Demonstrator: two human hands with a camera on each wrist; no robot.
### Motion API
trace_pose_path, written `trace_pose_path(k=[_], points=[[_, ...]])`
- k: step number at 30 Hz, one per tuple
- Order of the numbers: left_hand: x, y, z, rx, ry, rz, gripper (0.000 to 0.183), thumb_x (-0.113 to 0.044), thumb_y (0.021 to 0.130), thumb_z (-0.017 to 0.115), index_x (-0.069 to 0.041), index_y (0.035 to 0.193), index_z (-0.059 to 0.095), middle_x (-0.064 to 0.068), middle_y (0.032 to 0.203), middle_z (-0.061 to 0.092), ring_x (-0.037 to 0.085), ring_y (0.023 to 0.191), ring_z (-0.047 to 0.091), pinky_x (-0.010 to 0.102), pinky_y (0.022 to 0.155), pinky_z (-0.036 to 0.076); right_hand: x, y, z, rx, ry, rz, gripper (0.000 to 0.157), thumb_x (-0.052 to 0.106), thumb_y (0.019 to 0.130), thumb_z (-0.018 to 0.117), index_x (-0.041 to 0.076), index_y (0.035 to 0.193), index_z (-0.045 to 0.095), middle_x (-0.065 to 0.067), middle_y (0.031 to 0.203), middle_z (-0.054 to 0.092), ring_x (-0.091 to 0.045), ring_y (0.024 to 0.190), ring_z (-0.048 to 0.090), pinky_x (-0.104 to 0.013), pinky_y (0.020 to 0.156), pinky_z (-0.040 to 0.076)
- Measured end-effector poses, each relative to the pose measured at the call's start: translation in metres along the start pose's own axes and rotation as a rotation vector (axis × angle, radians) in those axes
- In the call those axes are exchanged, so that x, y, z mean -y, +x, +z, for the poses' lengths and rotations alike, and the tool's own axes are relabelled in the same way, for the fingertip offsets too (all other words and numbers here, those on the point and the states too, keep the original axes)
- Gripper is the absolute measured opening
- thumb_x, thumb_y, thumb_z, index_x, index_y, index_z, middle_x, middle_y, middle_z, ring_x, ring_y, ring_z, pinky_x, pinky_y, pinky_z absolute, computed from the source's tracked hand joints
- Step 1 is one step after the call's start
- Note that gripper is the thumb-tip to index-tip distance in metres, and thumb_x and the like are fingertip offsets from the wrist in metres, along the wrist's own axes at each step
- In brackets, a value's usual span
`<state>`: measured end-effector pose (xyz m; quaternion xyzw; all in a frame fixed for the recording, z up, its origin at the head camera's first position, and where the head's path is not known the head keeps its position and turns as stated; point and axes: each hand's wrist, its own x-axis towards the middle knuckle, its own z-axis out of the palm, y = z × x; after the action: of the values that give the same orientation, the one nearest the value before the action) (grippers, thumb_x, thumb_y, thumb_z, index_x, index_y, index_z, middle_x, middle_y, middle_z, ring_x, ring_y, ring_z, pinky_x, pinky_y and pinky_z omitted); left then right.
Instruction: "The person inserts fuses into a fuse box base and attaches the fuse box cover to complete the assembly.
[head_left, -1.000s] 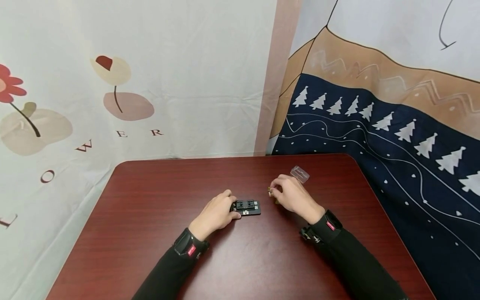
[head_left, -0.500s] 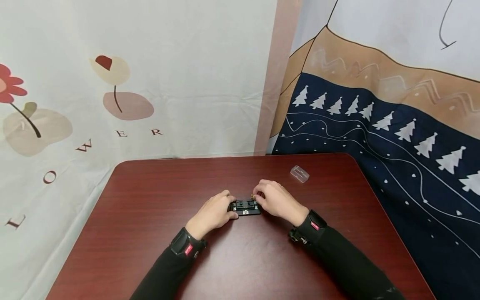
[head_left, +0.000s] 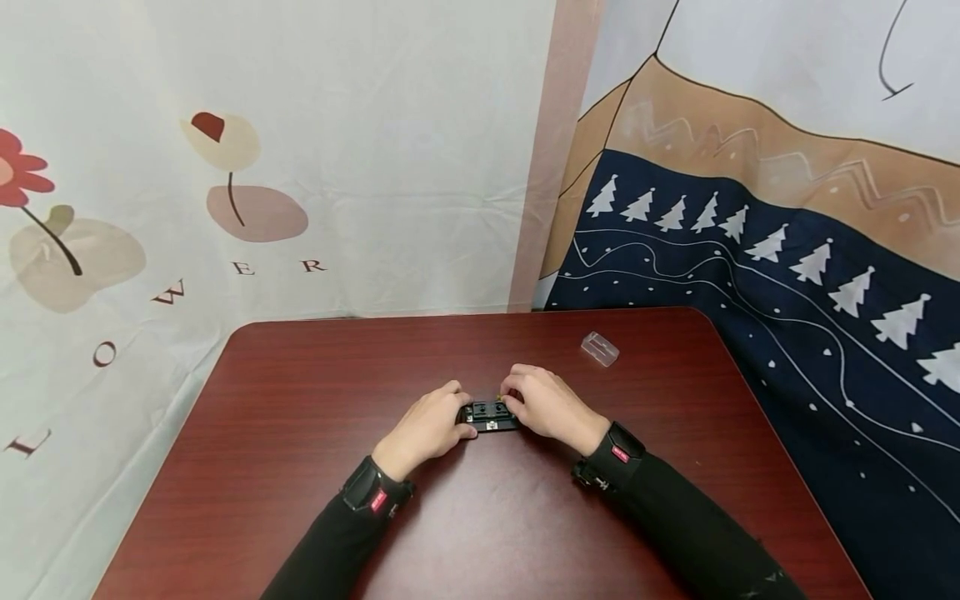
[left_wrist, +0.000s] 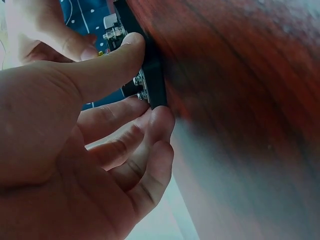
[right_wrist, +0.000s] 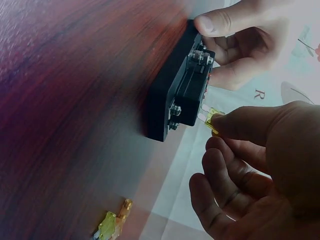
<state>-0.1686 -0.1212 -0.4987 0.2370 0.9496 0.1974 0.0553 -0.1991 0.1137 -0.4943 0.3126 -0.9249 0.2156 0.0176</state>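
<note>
A black fuse block [head_left: 492, 415] with metal screw terminals lies flat on the table. My left hand [head_left: 423, 427] grips its left end, thumb on the near side and fingers at the far side, as the left wrist view also shows around the block [left_wrist: 156, 75]. Over the block's right part, my right hand [head_left: 553, 404] pinches a yellow blade fuse [right_wrist: 215, 119] between thumb and index finger. In the right wrist view the fuse's metal prongs point at the block's top [right_wrist: 192, 95], with a small gap seen between them.
A clear plastic cover [head_left: 600, 348] lies at the back right of the reddish-brown table [head_left: 337, 358]. Loose fuses, one yellow-green [right_wrist: 107, 226] and one orange [right_wrist: 126, 209], lie on the table in the right wrist view. Printed cloth [head_left: 420, 167] hangs behind the table.
My right hand has moved left with the yellow fuse, from near the clear cover to over the block's right part. My left hand stays on the block.
</note>
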Motion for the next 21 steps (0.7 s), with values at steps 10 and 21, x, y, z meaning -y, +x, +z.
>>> trace_pose_path(k=[10,21], points=[[0.0001,-0.0004,0.0007,0.005,0.009,-0.001,0.047,-0.034,0.089,0.084,-0.005,0.124,0.074,0.003,0.108,0.061,0.020,0.085,0.062,0.042,0.080,0.055,0.0016,-0.0025,-0.0004,-0.006,0.001,-0.031,0.006,0.016,0.095,0.074,0.017,0.097,0.079,0.007,0.092,0.065,-0.012,0.080,0.060,-0.033,0.071,0.054],[0.0005,0.0004,0.0017,-0.004,0.009,-0.002,0.046,-0.033,0.089,0.084,-0.004,0.124,0.074,0.003,0.109,0.061,0.020,0.086,0.062,0.043,0.080,0.056,-0.0028,-0.0012,0.0032,-0.027,-0.014,-0.050,0.007,0.016,0.096,0.073,0.017,0.098,0.079,0.006,0.094,0.065,-0.011,0.079,0.061,-0.033,0.069,0.054]])
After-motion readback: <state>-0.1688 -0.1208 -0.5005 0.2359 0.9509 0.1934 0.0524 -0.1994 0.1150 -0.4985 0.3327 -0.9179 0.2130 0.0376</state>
